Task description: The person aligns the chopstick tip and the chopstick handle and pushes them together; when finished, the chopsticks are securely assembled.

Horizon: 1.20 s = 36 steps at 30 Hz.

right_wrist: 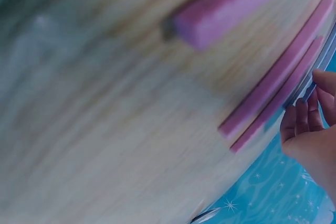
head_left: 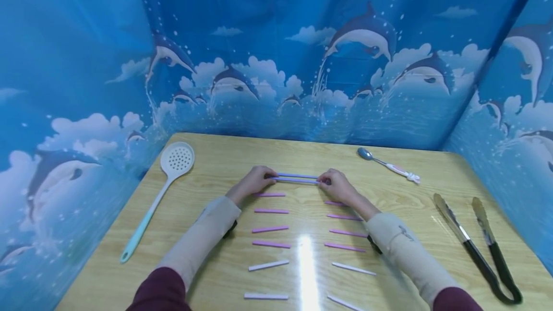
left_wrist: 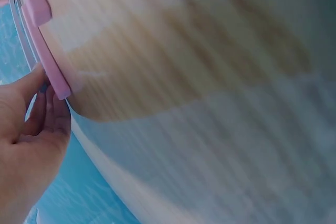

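Note:
At the far middle of the table, two long thin blue-violet sticks, a far one [head_left: 296,175] and a near one [head_left: 296,181], run parallel between the hands. My left hand [head_left: 258,180] pinches at their left end, thumb against fingers; the left wrist view has this hand [left_wrist: 37,124] beside a pink stick [left_wrist: 46,56]. At the right end my right hand [head_left: 338,185] pinches too. In the right wrist view, a blue stick end [right_wrist: 310,92] sits between thumb and fingertips of that hand [right_wrist: 315,124]. I cannot tell whether each hand holds one stick or both.
Two columns of short sticks, pink ones [head_left: 271,244] and pale ones [head_left: 265,296], lie nearer me. A slotted skimmer [head_left: 149,210] lies left. A spoon [head_left: 382,162] and open tongs [head_left: 471,248] lie right. A dolphin-print curtain [head_left: 276,85] stands behind the table.

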Each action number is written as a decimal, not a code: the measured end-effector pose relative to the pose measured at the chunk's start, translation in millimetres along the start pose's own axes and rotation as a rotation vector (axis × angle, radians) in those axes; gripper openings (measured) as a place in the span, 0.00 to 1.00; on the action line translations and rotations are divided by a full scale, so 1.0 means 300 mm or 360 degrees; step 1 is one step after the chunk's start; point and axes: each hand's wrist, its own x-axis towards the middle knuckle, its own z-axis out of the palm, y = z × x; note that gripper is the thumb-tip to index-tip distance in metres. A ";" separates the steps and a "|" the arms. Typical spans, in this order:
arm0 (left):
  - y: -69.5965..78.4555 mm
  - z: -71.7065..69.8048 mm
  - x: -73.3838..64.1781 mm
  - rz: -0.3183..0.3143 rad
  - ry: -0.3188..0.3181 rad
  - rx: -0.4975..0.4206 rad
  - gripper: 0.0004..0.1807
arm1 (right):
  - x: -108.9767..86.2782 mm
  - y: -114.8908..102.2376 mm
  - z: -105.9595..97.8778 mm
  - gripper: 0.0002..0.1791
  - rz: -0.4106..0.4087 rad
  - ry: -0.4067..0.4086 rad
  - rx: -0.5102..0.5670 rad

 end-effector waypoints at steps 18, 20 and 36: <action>0.004 0.014 0.015 -0.0036 0.0002 0.0031 0.10 | 0.005 0.019 0.006 0.07 0.0021 0.0007 -0.0087; 0.004 0.013 0.015 -0.0028 0.0000 0.0033 0.10 | 0.006 0.017 0.003 0.07 0.0029 0.0001 -0.0090; 0.007 0.002 0.008 -0.0026 0.0029 0.0016 0.10 | -0.005 0.014 -0.012 0.09 0.0113 -0.0019 0.0013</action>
